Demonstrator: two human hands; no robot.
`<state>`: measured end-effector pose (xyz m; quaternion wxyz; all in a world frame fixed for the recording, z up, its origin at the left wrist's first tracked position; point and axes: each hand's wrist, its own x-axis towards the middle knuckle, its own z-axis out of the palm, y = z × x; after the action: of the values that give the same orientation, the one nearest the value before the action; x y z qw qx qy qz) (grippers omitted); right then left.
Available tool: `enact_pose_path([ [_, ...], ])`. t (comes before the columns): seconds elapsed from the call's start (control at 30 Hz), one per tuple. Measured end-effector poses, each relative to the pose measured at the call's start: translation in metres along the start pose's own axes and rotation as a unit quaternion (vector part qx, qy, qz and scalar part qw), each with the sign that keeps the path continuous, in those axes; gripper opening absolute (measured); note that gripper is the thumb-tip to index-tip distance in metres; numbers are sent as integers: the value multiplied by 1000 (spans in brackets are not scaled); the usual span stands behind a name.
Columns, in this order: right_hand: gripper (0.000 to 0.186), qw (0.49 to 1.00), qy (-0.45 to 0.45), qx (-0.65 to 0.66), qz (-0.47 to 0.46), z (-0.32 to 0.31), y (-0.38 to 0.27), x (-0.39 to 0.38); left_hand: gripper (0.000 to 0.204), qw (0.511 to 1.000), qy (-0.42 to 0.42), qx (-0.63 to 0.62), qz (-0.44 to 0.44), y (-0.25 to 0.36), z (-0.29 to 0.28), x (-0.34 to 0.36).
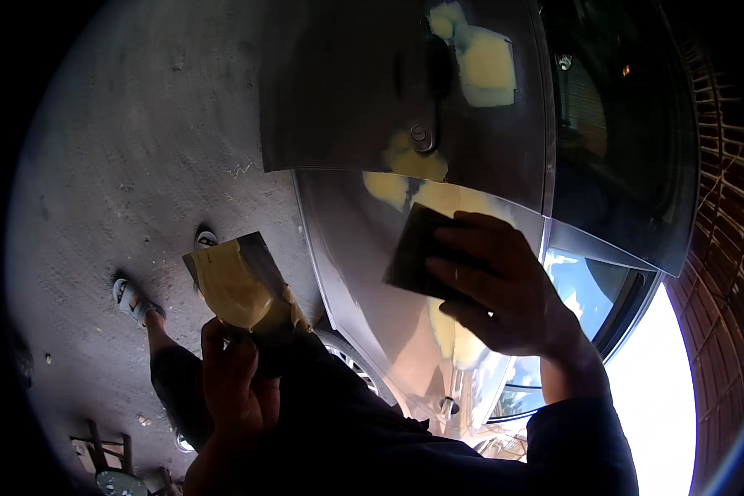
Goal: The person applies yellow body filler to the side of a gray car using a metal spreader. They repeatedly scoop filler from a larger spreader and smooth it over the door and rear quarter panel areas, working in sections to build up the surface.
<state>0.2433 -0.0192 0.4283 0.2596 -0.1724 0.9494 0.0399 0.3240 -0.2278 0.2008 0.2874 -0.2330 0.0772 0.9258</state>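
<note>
At the lower left, my left hand grips a dark flat plate from below. A thick smear of yellowish body filler covers much of it. My right hand pinches a dark, square-edged spreader in front of a grey car door. Whether the spreader touches the panel, I cannot tell. Behind and beside it, yellowish filler lies along the door's upper edge, and another streak shows below the hand.
The adjoining door carries more filler patches around its handle and round lock. Car windows lie to the right. Concrete ground spreads left, with a sandalled foot and a small stool.
</note>
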Motion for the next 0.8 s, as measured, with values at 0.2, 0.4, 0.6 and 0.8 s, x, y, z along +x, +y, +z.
enact_pose_path([
  [0.2,35,939,179,277,-97,77,-46,-25,44,997,-39,56,-39,24,35,-6],
  [0.4,31,984,79,51,148,68,-28,-54,37,986,-25,166,-3,69,66,-1],
  [0.6,35,942,155,225,197,88,-7,-59,41,974,-72,214,-1,80,49,20],
  [0.8,33,753,362,477,272,149,-11,-49,41,945,-61,320,-29,113,78,43],
])
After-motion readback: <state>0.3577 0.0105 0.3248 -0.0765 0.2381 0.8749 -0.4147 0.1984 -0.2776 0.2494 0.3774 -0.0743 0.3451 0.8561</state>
